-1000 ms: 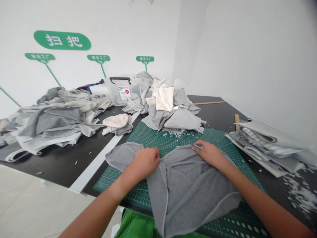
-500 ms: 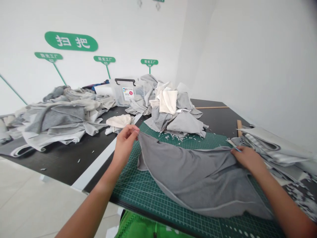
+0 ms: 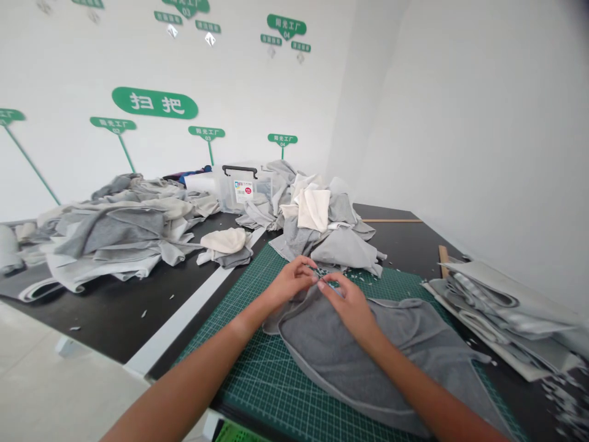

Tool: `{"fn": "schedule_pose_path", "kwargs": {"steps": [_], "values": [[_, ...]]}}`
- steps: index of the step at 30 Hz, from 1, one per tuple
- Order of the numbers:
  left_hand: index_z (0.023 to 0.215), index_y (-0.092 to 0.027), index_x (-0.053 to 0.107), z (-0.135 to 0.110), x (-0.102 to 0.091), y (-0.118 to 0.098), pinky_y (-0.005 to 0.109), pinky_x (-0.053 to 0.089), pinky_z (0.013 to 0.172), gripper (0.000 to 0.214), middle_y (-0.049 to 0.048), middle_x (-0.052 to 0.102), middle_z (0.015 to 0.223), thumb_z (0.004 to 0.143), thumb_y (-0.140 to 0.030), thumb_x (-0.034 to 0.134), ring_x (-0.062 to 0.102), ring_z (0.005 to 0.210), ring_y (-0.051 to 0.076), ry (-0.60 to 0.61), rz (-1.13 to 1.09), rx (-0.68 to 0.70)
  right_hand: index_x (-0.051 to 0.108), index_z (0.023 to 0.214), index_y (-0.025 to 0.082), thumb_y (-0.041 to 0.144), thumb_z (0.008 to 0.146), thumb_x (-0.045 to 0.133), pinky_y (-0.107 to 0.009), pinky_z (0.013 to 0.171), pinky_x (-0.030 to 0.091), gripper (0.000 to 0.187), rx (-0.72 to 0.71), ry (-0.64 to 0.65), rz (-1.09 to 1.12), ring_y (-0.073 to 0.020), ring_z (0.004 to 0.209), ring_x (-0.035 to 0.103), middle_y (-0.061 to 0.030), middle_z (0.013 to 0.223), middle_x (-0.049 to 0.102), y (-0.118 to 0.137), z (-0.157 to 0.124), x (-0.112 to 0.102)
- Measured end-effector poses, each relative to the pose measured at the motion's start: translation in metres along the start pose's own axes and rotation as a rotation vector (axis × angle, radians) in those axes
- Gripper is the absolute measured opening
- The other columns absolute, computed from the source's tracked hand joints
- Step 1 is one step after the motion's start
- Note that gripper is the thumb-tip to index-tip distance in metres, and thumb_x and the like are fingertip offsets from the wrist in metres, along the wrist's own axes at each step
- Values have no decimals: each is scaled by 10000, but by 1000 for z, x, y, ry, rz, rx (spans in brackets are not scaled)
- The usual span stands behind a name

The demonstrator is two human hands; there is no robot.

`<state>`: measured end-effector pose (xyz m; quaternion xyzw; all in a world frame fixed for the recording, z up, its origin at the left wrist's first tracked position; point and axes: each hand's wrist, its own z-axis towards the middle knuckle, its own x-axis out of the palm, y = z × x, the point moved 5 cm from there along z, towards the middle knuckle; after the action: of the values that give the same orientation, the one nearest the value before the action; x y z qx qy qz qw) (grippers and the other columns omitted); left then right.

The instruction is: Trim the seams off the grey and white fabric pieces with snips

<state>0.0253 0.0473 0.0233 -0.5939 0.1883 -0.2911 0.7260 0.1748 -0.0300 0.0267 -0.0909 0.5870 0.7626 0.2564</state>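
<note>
A dark grey piece of cloth [image 3: 359, 350] lies loosely spread over the green cutting mat [image 3: 257, 319], its near part hanging toward me. My left hand [image 3: 294, 279] pinches the cloth's far edge near its left corner. Close against it, my right hand [image 3: 343, 298] is closed around a small tool [image 3: 338, 290] with a blue part; its tip points at the pinched edge. The fingers hide most of this tool, so its kind does not show. Both hands meet above the mat, fingertips nearly touching.
Behind the mat rises a heap of grey and cream cloths [image 3: 313, 212]. A larger heap [image 3: 115, 230] covers the left table, near a clear plastic box [image 3: 243, 187]. Folded fabric [image 3: 501, 307] is stacked at right. Scraps [image 3: 565, 393] and a wooden strip [image 3: 443, 261] lie there too.
My right hand has let go of the cloth's right part and moved left with the small tool to my left hand. My left hand has shifted right along the far edge. The view has tilted up.
</note>
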Motion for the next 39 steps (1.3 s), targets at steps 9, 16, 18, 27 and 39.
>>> {"fn": "schedule_pose_path", "kwargs": {"steps": [9,16,18,27,39], "values": [[1207,-195,621,-11,4,37,290,541,756,424,41,713,881,822,-340,719,670,776,164,69,38,-66,726,941,191,532,875,656,-340,846,462,354,0,-26,149,-265,925,633,-54,961,733,-46,3,15],[1191,-186,618,-10,3,38,286,524,715,333,30,702,825,874,-288,626,651,707,162,68,213,-21,729,864,188,498,852,694,-302,752,437,313,43,-14,204,-229,826,599,-34,864,709,-49,2,15],[1192,-198,634,-11,3,32,288,509,734,304,34,707,874,900,-252,570,646,756,168,51,339,42,720,871,188,535,841,703,-275,648,421,348,73,-8,248,-198,716,570,-21,765,668,-50,1,16],[1045,-241,700,-18,8,8,367,387,1071,175,35,680,1187,904,-243,596,572,1146,214,1,809,262,652,977,176,579,847,709,-218,408,154,427,211,86,459,-77,436,201,107,509,305,-57,-2,22],[976,-238,694,-12,8,22,288,459,895,159,-1,721,951,940,-283,546,630,927,198,26,776,225,637,970,168,547,878,687,-212,402,126,392,220,124,498,-64,444,175,106,531,283,-58,-2,23]]}}
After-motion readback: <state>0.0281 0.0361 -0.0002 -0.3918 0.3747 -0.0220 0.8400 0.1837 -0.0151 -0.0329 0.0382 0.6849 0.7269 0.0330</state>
